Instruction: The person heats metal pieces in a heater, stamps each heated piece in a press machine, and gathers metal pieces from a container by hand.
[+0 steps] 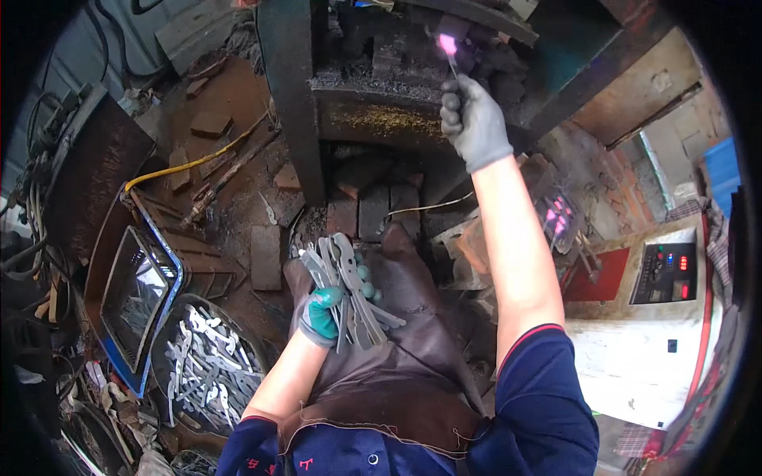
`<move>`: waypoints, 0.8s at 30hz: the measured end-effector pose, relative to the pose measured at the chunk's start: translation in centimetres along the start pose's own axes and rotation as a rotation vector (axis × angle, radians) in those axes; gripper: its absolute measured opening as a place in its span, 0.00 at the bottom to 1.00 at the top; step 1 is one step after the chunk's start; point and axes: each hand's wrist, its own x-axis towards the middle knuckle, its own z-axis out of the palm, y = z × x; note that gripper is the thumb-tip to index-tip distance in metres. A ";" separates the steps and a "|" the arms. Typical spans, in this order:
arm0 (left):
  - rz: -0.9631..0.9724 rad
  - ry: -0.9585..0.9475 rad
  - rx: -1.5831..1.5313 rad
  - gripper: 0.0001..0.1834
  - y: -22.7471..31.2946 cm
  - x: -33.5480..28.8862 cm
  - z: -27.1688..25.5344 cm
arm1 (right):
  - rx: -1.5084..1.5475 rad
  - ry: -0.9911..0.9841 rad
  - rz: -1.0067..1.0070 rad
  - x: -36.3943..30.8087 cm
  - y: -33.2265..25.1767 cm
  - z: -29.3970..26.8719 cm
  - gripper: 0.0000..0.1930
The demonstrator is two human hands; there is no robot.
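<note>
Round dark basin [248,337] with many grey metal pieces [210,366] inside, blue-edged container [178,278] beside it, its contents unclear, left grip [322,313] holding a bunch of similar pieces [347,262] above the apron [413,317], right grip [475,123] holding a glowing-ended piece [449,49] near the dark machine frame [292,103]

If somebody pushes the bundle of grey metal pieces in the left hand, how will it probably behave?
The bundle would likely slide and fan apart if the left hand loosened, since the pieces spread at different angles and no tie shows. Each piece looks stiff, as its long end juts out without sagging. The metallic look suggests noticeable weight for its size.
</note>
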 end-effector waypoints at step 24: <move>0.037 0.004 0.022 0.32 -0.7 0.6 0.4 | -1.066 -0.357 -0.163 -19.6 9.8 -4.1 0.17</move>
